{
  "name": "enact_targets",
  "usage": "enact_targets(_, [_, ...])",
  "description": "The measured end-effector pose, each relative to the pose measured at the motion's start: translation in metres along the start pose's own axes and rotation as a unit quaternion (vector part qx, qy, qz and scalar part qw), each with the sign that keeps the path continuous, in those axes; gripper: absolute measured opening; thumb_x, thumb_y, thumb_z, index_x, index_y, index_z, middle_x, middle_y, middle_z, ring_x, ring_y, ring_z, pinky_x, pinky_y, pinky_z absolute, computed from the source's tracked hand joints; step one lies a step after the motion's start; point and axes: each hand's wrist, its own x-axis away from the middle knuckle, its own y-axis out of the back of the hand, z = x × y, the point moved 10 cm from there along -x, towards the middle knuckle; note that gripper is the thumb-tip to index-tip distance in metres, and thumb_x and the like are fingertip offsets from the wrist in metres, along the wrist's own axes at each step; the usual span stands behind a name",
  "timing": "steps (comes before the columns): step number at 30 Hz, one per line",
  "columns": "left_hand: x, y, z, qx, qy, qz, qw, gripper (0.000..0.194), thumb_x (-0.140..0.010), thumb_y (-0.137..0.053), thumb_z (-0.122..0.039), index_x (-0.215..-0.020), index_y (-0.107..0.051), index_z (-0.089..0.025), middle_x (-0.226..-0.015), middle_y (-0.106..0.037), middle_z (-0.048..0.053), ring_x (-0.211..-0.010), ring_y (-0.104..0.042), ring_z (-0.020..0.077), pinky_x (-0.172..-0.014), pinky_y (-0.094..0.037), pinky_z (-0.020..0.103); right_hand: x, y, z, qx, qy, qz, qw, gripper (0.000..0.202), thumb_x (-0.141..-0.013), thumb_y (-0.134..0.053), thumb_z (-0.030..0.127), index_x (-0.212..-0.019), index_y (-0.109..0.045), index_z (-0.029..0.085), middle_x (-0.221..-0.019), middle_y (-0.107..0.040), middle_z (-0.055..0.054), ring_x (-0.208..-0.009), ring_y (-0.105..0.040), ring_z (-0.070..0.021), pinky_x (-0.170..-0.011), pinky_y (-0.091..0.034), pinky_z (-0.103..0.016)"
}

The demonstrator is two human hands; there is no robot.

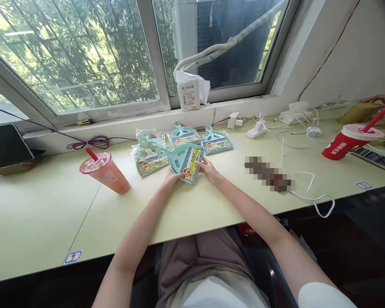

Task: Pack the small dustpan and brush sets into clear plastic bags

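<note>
Between my two hands is a small teal dustpan and brush set (pixel 176 161) with a yellow printed label, tilted above the table. My left hand (pixel 172 176) grips its lower left edge, the thumb lying on the front. On the right edge, my right hand (pixel 208 167) is closed with the fingers at the label. Behind it lie similar sets in clear plastic: a green-backed dustpan set (pixel 152 164) at the left, a teal dustpan set (pixel 185 136) in the middle, and another teal dustpan set (pixel 217 141) at the right.
A tall drink cup (pixel 111 173) with a red straw stands left on the pale table (pixel 122 226). To the right are a blurred-out object (pixel 268 173), a white cable (pixel 314 197), a power strip (pixel 256 129) and a red cup (pixel 343 143). Another person's hand (pixel 380 98) shows far right.
</note>
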Motion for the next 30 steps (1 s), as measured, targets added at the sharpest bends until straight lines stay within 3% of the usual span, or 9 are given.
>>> enact_targets(4, [0.0, -0.001, -0.001, -0.004, -0.009, 0.006, 1.0, 0.067, -0.049, -0.085, -0.023, -0.11, -0.058, -0.016, -0.114, -0.066, 0.012, -0.106, -0.062, 0.0326, -0.095, -0.048, 0.05, 0.0, 0.004, -0.005, 0.001, -0.011, -0.018, 1.0, 0.037, -0.065, -0.079, 0.023, -0.097, -0.06, 0.019, -0.092, -0.073, -0.004, -0.078, -0.069, -0.0186, -0.075, -0.059, -0.034])
enact_targets(10, [0.002, -0.006, -0.003, -0.003, 0.004, 0.025, 1.0, 0.07, -0.052, -0.085, -0.024, -0.115, -0.055, -0.017, -0.116, -0.066, 0.013, -0.106, -0.062, 0.032, -0.094, -0.048, 0.05, 0.002, 0.004, 0.001, -0.012, 0.004, -0.016, 1.0, 0.036, -0.064, -0.08, 0.021, -0.095, -0.063, 0.018, -0.09, -0.073, -0.006, -0.077, -0.07, -0.0206, -0.075, -0.059, -0.037])
enact_targets(15, [0.006, -0.014, -0.01, -0.036, 0.004, 0.073, 0.997, 0.067, -0.062, -0.081, -0.038, -0.121, -0.055, -0.017, -0.113, -0.066, 0.013, -0.099, -0.064, 0.0308, -0.084, -0.052, 0.046, 0.003, 0.003, 0.006, -0.026, 0.012, -0.009, 1.0, 0.04, -0.062, -0.082, 0.022, -0.096, -0.062, 0.018, -0.091, -0.073, -0.005, -0.078, -0.07, -0.0211, -0.075, -0.059, -0.037])
enact_targets(18, [0.003, -0.002, -0.016, -0.034, -0.009, 0.026, 0.999, 0.071, -0.073, -0.067, -0.056, -0.131, -0.047, -0.02, -0.111, -0.066, 0.011, -0.092, -0.065, 0.0267, -0.075, -0.054, 0.039, 0.004, 0.005, 0.008, -0.034, 0.015, -0.014, 0.999, 0.038, -0.063, -0.082, 0.023, -0.095, -0.061, 0.018, -0.091, -0.073, -0.005, -0.081, -0.07, -0.0219, -0.075, -0.059, -0.037])
enact_targets(21, [0.003, 0.024, -0.032, -0.061, -0.067, -0.078, 0.993, 0.07, -0.08, -0.053, -0.063, -0.138, -0.038, -0.025, -0.109, -0.064, 0.008, -0.084, -0.065, 0.0215, -0.069, -0.053, 0.033, 0.003, 0.012, 0.01, -0.051, 0.018, -0.036, 0.998, 0.037, -0.063, -0.082, 0.021, -0.094, -0.061, 0.018, -0.092, -0.072, -0.006, -0.081, -0.07, -0.0221, -0.076, -0.059, -0.037])
enact_targets(23, [0.01, 0.043, -0.051, -0.131, -0.134, -0.161, 0.969, 0.062, -0.083, -0.054, -0.057, -0.135, -0.041, -0.026, -0.108, -0.063, 0.008, -0.087, -0.063, 0.0215, -0.075, -0.051, 0.034, 0.003, 0.017, 0.011, -0.065, 0.018, -0.051, 0.996, 0.037, -0.063, -0.081, 0.019, -0.093, -0.06, 0.018, -0.093, -0.072, -0.006, -0.081, -0.07, -0.0218, -0.076, -0.06, -0.037])
enact_targets(25, [0.02, 0.054, -0.071, -0.235, -0.201, -0.222, 0.925, 0.05, -0.083, -0.058, -0.046, -0.127, -0.049, -0.026, -0.116, -0.06, 0.01, -0.105, -0.058, 0.0259, -0.091, -0.046, 0.039, 0.002, 0.02, 0.01, -0.073, 0.016, -0.06, 0.995, 0.035, -0.064, -0.08, 0.017, -0.093, -0.06, 0.018, -0.093, -0.072, -0.005, -0.08, -0.07, -0.0212, -0.075, -0.06, -0.035])
enact_targets(28, [0.026, 0.051, -0.085, -0.382, -0.257, -0.223, 0.859, 0.042, -0.08, -0.062, -0.032, -0.122, -0.056, -0.025, -0.136, -0.049, 0.011, -0.132, -0.036, 0.0317, -0.112, -0.023, 0.046, 0.001, 0.021, 0.006, -0.079, 0.013, -0.062, 0.995, 0.031, -0.066, -0.076, 0.014, -0.093, -0.062, 0.018, -0.094, -0.072, -0.005, -0.079, -0.07, -0.0196, -0.073, -0.059, -0.032])
enact_targets(30, [0.021, 0.046, -0.082, -0.44, -0.259, -0.194, 0.838, 0.046, -0.079, -0.062, -0.026, -0.125, -0.056, -0.025, -0.141, -0.045, 0.012, -0.137, -0.028, 0.0333, -0.115, -0.012, 0.049, 0.0, 0.02, 0.003, -0.074, 0.007, -0.06, 0.995, 0.029, -0.067, -0.075, 0.013, -0.093, -0.062, 0.017, -0.094, -0.072, -0.005, -0.077, -0.07, -0.0187, -0.071, -0.059, -0.031])
